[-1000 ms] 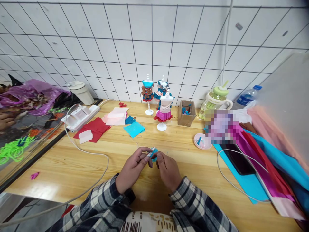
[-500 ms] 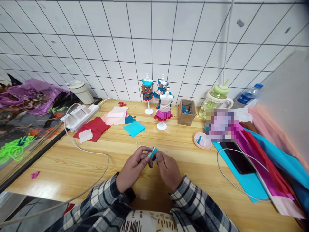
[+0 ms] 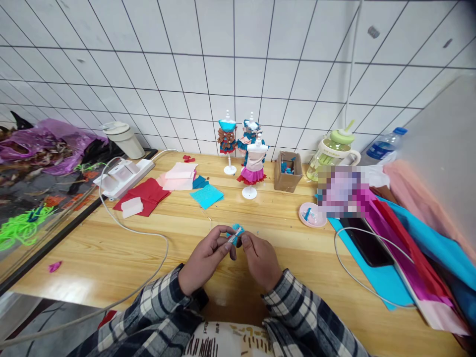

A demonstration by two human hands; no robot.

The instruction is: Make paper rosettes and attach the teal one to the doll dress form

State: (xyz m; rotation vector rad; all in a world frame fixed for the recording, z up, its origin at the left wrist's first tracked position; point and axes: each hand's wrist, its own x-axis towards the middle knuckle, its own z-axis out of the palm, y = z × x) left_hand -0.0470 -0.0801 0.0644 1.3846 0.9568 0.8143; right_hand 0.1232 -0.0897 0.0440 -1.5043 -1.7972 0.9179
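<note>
Between my two hands, just above the wooden table (image 3: 178, 267), is a small gathered piece of blue crepe paper (image 3: 236, 234) with a whitish strip across it. My left hand (image 3: 208, 253) pinches its left side between thumb and forefinger. My right hand (image 3: 260, 260) has thumb and forefinger closed on its right edge. Beyond my hands lies a blue paper square (image 3: 207, 197). Three small white dress stands carry paper outfits; the nearest one (image 3: 251, 168) wears a pale pink top and a magenta skirt.
A small cardboard box (image 3: 288, 173) of scraps and a pink dish (image 3: 313, 215) stand to the right. Coloured papers with a phone (image 3: 366, 240) on them fill the far right. At left are a power strip (image 3: 126, 178), its white cable (image 3: 163, 243), red paper (image 3: 148, 198) and a cup (image 3: 123, 140).
The blue paper between my fingers has turned slightly and looks more spread. My right hand has shifted a touch to the right.
</note>
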